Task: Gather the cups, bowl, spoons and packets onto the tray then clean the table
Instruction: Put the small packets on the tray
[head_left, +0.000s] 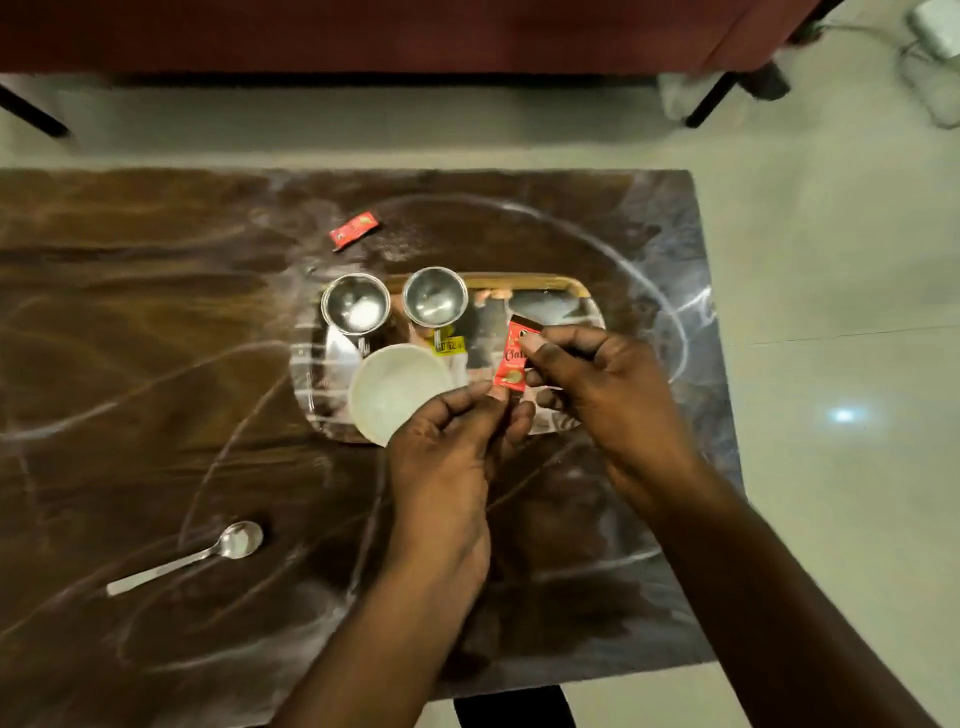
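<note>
Shiny steel cups (355, 304), glossy wood-grain table (156, 364), mirror-bright tray (582, 291).

The left hand (447, 457) and right hand (618, 389) are bare, with both forearms uncovered throughout.

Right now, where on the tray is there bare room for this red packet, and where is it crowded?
Free: the far right part of the tray, between the right cup, the far rim and your right hand. Crowded: left of that, with the left cup, the bowl and a yellow packet. Left hand and right pinch the red packet.
</note>
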